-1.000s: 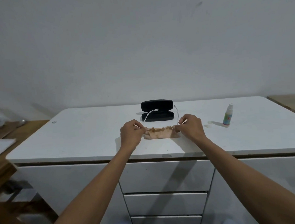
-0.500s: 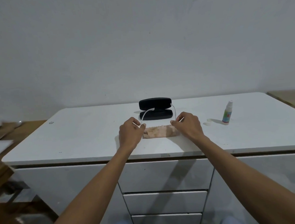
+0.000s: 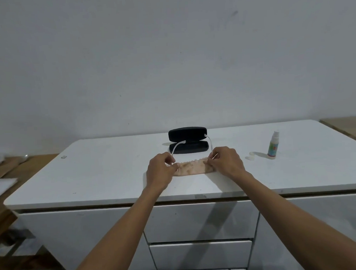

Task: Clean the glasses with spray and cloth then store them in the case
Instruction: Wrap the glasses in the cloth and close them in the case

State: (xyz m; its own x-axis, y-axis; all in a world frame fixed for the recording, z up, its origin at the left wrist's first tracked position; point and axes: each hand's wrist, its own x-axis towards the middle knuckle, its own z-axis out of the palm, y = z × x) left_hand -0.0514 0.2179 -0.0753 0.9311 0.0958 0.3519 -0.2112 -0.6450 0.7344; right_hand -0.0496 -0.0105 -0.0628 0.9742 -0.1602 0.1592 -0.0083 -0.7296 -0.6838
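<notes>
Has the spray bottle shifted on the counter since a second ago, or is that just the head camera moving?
No. The spray bottle stands in the same spot beside its loose cap, right of the open case; only the camera moved.

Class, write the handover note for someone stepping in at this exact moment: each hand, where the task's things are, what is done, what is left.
Left hand: pinching the left end of the glasses, wrapped in the cloth.
Right hand: pinching the right end likewise.
Glasses: clear temples open, pointing at the case, which lies open behind them.
Spray bottle: upright at right, its cap off beside it.
Done: wiping under way.
Left: finish wiping, fold temples, put glasses in case, close it.
</notes>
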